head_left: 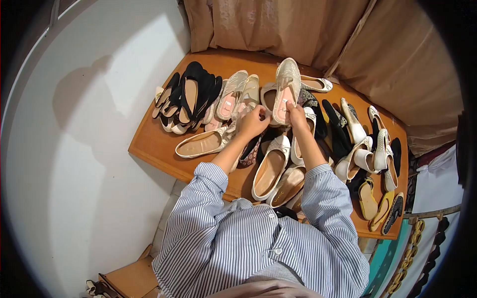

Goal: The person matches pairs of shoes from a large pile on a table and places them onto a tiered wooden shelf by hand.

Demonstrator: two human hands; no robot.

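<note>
My right hand (297,119) grips the heel end of a cream espadrille (288,74) with a pink insole, holding it toe-up above the pile of shoes. Just left of it, my left hand (254,121) has its fingers curled in a pinch near the shoe's heel; what they hold, if anything, is hidden. More pale espadrilles (232,94) with pink insoles lie left of the hands. Below the hands are a white ballet flat (272,166) with a bow and another cream flat (201,144).
Several black shoes (191,94) are stacked at the table's left. White shoes (382,149) and yellow sandals (368,198) cover the right side of the wooden table (164,154). A brown curtain (278,25) hangs behind, and a white wall (89,149) stands on the left.
</note>
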